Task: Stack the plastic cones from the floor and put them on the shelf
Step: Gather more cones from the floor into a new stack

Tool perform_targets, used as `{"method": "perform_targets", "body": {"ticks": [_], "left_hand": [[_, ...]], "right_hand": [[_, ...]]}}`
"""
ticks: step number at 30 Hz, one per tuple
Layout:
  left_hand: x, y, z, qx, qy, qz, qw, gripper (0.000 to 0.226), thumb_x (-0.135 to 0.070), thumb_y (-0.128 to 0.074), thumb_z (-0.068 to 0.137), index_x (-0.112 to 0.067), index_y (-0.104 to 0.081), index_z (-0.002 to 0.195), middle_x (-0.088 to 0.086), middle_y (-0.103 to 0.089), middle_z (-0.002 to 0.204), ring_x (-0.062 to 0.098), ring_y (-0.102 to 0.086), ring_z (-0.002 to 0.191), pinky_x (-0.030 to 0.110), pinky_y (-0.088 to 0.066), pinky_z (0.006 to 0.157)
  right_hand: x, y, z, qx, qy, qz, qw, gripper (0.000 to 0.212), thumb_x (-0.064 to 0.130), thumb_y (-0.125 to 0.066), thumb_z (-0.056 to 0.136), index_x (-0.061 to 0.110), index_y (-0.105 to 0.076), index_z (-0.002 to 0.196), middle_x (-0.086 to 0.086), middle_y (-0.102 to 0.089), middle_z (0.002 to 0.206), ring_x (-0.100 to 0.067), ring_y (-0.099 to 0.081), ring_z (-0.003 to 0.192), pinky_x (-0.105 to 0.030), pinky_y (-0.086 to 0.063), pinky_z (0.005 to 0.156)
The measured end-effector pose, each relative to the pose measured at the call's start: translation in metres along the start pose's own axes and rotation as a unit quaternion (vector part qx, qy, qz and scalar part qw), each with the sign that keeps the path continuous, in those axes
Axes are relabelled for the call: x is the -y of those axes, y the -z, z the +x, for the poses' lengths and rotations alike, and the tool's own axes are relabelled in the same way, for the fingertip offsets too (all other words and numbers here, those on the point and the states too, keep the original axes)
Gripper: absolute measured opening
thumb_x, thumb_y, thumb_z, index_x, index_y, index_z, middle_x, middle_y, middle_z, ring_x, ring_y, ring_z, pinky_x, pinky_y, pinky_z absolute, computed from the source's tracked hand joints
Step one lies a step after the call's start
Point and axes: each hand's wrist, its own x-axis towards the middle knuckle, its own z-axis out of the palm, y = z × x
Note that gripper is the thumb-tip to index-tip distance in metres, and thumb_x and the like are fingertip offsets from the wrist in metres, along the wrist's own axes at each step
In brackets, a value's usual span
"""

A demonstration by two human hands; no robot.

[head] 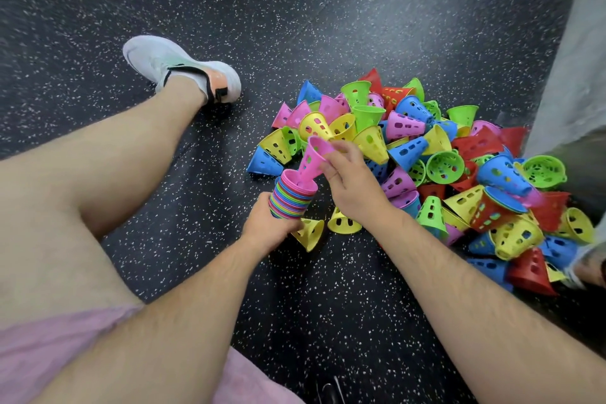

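Left hand [267,226] grips the nested stack [292,195] — right hand [352,180] pinches a pink cone [311,162], its tip inside the stack — loose pile [459,174] just beyond.

Our left hand [267,226] hides the lower end of the stack [292,198], just left of the cone pile [426,154]. Grey fabric [570,75] covers the pile's right edge and runs out of frame.

Smooth plastic cones [406,154], speckled rubbery floor [328,10]
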Motion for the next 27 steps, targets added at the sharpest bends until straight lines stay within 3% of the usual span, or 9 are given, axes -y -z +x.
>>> {"method": "perform_targets", "body": {"ticks": [5,7,10,12,15,20,23,25,27], "left_hand": [[0.005,-0.001,0.003,-0.012,0.011,-0.010,1.000,0.067,-0.033,-0.090,0.051,-0.026,-0.053,0.106,0.000,-0.070,0.095,0.018,-0.071,0.084,0.047,-0.060,0.083],[0.008,0.002,0.004,-0.029,0.014,-0.018,0.999,0.065,-0.026,-0.093,0.057,-0.023,-0.053,0.109,0.000,-0.068,0.095,0.017,-0.069,0.085,0.042,-0.059,0.083],[0.014,0.010,0.005,-0.066,0.031,-0.038,0.997,0.062,-0.020,-0.093,0.062,-0.020,-0.052,0.109,0.000,-0.067,0.094,0.016,-0.066,0.082,0.035,-0.054,0.079],[0.017,0.018,0.007,-0.098,0.048,-0.049,0.993,0.062,-0.019,-0.093,0.063,-0.019,-0.051,0.108,0.000,-0.066,0.094,0.017,-0.065,0.081,0.033,-0.052,0.075],[0.020,0.032,0.013,-0.145,0.071,-0.063,0.985,0.060,-0.018,-0.092,0.064,-0.018,-0.050,0.106,0.001,-0.066,0.094,0.018,-0.063,0.078,0.030,-0.046,0.071],[0.029,0.041,0.023,-0.172,0.103,-0.059,0.978,0.061,-0.022,-0.091,0.063,-0.021,-0.048,0.107,0.001,-0.065,0.098,0.021,-0.064,0.083,0.031,-0.046,0.073],[0.031,0.038,0.025,-0.175,0.113,-0.055,0.976,0.060,-0.024,-0.091,0.063,-0.022,-0.048,0.105,0.001,-0.065,0.099,0.023,-0.065,0.086,0.031,-0.048,0.074],[0.031,0.037,0.026,-0.176,0.116,-0.056,0.976,0.060,-0.024,-0.091,0.064,-0.022,-0.048,0.106,0.000,-0.064,0.100,0.021,-0.064,0.084,0.029,-0.046,0.072],[0.034,0.036,0.028,-0.176,0.120,-0.052,0.976,0.061,-0.025,-0.091,0.063,-0.022,-0.049,0.107,0.000,-0.063,0.101,0.020,-0.063,0.083,0.029,-0.045,0.072]], "right_hand": [[0.008,-0.010,-0.005,0.114,0.024,-0.043,0.992,0.037,0.045,-0.043,0.101,0.023,-0.056,0.128,0.002,-0.059,0.123,-0.015,-0.049,0.116,-0.040,-0.044,0.100],[0.010,-0.015,-0.003,0.105,0.003,-0.012,0.994,0.040,0.044,-0.042,0.101,0.022,-0.053,0.132,0.003,-0.060,0.126,-0.013,-0.051,0.117,-0.037,-0.044,0.100],[0.013,-0.030,0.009,0.052,-0.023,-0.006,0.998,0.040,0.032,-0.040,0.103,0.017,-0.049,0.138,-0.002,-0.057,0.135,-0.017,-0.050,0.124,-0.040,-0.042,0.106],[0.017,-0.042,0.027,0.054,0.008,-0.055,0.997,0.038,0.021,-0.040,0.103,0.018,-0.049,0.139,-0.003,-0.054,0.137,-0.021,-0.047,0.127,-0.040,-0.040,0.107],[0.027,-0.065,0.063,0.097,0.076,-0.157,0.980,0.054,0.001,-0.049,0.093,0.021,-0.046,0.143,-0.003,-0.050,0.137,-0.025,-0.046,0.125,-0.037,-0.041,0.104],[0.040,-0.098,0.112,0.202,0.114,-0.293,0.927,0.069,0.004,-0.059,0.089,0.029,-0.037,0.149,-0.011,-0.026,0.158,-0.031,-0.029,0.142,-0.040,-0.032,0.114],[0.039,-0.109,0.120,0.221,0.111,-0.296,0.923,0.045,0.007,-0.058,0.090,0.020,-0.054,0.132,-0.013,-0.037,0.149,-0.032,-0.039,0.134,-0.042,-0.040,0.106],[0.032,-0.109,0.120,0.175,0.112,-0.249,0.946,0.023,0.008,-0.055,0.092,0.015,-0.060,0.114,-0.011,-0.048,0.127,-0.031,-0.050,0.116,-0.041,-0.048,0.090],[0.026,-0.101,0.118,0.094,0.113,-0.192,0.970,0.017,0.006,-0.055,0.092,0.013,-0.060,0.106,-0.009,-0.053,0.113,-0.030,-0.053,0.102,-0.042,-0.049,0.081]]}}
